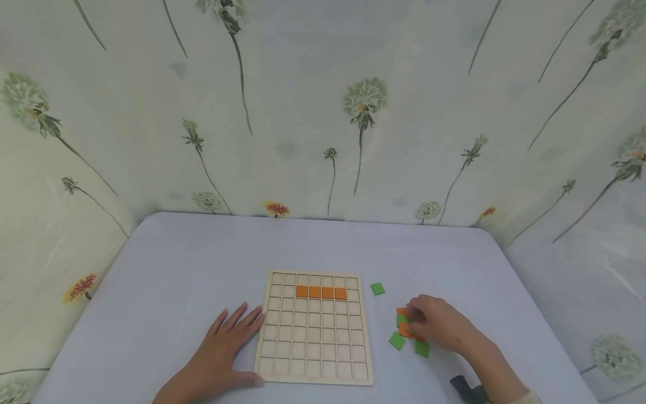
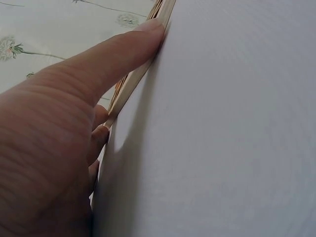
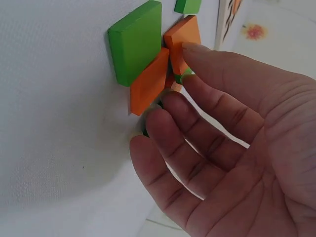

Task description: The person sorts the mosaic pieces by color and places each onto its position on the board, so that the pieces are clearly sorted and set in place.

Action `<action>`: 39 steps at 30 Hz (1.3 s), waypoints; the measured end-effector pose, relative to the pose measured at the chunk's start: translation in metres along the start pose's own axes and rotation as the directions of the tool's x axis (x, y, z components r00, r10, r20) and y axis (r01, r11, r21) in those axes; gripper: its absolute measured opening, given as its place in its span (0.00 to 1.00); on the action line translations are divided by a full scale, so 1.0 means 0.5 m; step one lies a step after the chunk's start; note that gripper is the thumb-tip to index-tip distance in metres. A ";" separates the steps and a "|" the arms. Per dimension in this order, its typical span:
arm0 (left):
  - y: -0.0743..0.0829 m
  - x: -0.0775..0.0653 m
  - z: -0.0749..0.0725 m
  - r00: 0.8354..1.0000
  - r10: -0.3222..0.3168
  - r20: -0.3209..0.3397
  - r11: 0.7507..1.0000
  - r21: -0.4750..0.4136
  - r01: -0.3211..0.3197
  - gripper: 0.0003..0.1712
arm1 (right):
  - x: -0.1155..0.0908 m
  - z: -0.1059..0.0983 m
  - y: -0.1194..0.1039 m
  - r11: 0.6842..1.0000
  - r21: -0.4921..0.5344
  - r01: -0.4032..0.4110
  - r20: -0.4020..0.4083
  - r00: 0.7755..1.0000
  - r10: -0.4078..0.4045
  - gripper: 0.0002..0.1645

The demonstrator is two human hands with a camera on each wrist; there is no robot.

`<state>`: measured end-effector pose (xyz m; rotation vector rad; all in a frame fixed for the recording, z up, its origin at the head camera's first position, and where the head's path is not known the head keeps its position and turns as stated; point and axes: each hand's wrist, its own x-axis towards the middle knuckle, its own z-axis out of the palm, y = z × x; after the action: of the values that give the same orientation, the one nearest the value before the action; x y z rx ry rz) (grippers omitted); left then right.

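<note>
A wooden grid board point(image 1: 314, 336) lies flat on the table, with a row of orange square tiles point(image 1: 327, 293) set in cells near its far side. My left hand point(image 1: 217, 348) is spread at the board's left edge, fingertips against the side and thumb at the near corner. To the right of the board, my right hand point(image 1: 439, 324) is over a small pile of orange and green tiles. In the right wrist view, its thumb and index finger pinch an orange tile point(image 3: 181, 35). Beside that lie another orange tile point(image 3: 149, 85) and a thick green tile point(image 3: 139, 43).
One green tile point(image 1: 377, 288) lies alone near the board's far right corner. Two more green tiles, one left point(image 1: 397, 340) and one nearer point(image 1: 421, 349), are by the pile. A dark object point(image 1: 468, 389) shows under the right wrist. Behind the white table point(image 1: 212, 247) hangs flower-patterned cloth point(image 1: 292, 101).
</note>
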<state>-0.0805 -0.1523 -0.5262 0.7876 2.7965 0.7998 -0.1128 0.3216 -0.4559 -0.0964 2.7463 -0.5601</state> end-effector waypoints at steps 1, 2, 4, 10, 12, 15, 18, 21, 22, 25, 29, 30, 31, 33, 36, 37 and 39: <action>0.000 0.000 0.000 1.000 0.002 -0.002 1.000 0.002 -0.002 0.67 | 0.000 0.000 0.000 1.000 0.001 -0.007 0.003 1.000 0.007 0.11; -0.001 -0.001 0.000 1.000 0.006 -0.006 1.000 0.004 -0.006 0.67 | -0.001 0.001 0.000 1.000 0.001 -0.013 0.006 1.000 0.013 0.11; -0.001 -0.002 0.001 1.000 0.011 -0.011 1.000 0.007 -0.011 0.67 | -0.001 0.002 0.001 1.000 -0.002 -0.017 0.009 1.000 0.017 0.12; -0.001 0.000 0.002 1.000 0.006 -0.006 1.000 0.002 -0.006 0.67 | -0.003 0.006 0.005 1.000 -0.014 0.006 0.000 1.000 -0.006 0.13; 0.000 0.001 0.002 1.000 0.001 -0.003 1.000 -0.007 -0.001 0.67 | -0.004 0.006 0.005 1.000 -0.018 0.009 -0.002 1.000 -0.009 0.14; 0.000 0.001 0.002 1.000 -0.001 -0.001 1.000 -0.009 0.001 0.67 | -0.005 0.006 0.005 1.000 -0.018 0.004 -0.002 1.000 -0.004 0.14; -0.001 0.001 0.002 1.000 0.007 -0.006 1.000 -0.004 -0.007 0.67 | -0.004 0.007 0.004 1.000 -0.021 -0.009 0.001 1.000 0.009 0.14; -0.003 0.000 0.002 1.000 0.018 -0.015 1.000 -0.001 -0.018 0.67 | -0.004 0.007 0.002 0.999 -0.027 -0.021 0.008 1.000 0.022 0.13; -0.004 0.000 0.003 1.000 0.021 -0.017 1.000 0.000 -0.021 0.67 | -0.003 0.007 0.002 0.999 -0.029 -0.024 0.011 1.000 0.024 0.13; -0.005 0.001 0.003 0.999 0.026 -0.022 1.000 0.002 -0.025 0.67 | -0.002 0.006 0.001 0.999 -0.029 -0.032 0.015 0.999 0.032 0.13; -0.006 0.001 0.004 0.999 0.035 -0.033 0.999 0.005 -0.034 0.67 | 0.000 0.006 0.000 0.999 -0.029 -0.038 0.021 0.999 0.038 0.13; -0.007 0.001 0.005 0.999 0.037 -0.035 0.999 0.006 -0.037 0.67 | 0.000 0.006 -0.001 0.999 -0.030 -0.039 0.022 0.999 0.040 0.13; -0.007 0.001 0.005 0.999 0.039 -0.037 0.999 0.007 -0.039 0.67 | 0.001 0.005 -0.002 0.999 -0.031 -0.040 0.024 0.999 0.041 0.13; -0.008 0.001 0.006 0.998 0.042 -0.038 0.999 0.005 -0.041 0.67 | 0.001 0.005 -0.002 0.999 -0.031 -0.042 0.025 0.999 0.043 0.13; -0.008 0.002 0.005 0.999 0.032 -0.030 0.999 -0.004 -0.032 0.67 | 0.001 0.006 -0.003 0.999 -0.024 -0.044 0.029 0.999 0.045 0.14; -0.008 0.002 0.004 0.999 0.028 -0.027 1.000 -0.007 -0.028 0.67 | 0.001 0.006 -0.003 0.999 -0.021 -0.043 0.031 0.999 0.043 0.14; -0.007 0.002 0.003 1.000 0.022 -0.020 1.000 -0.012 -0.022 0.67 | 0.001 0.006 -0.002 0.999 -0.014 -0.040 0.034 0.999 0.040 0.14</action>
<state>-0.0825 -0.1537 -0.5294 0.8137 2.8026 0.8324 -0.1123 0.3195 -0.4583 -0.0536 2.7131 -0.5241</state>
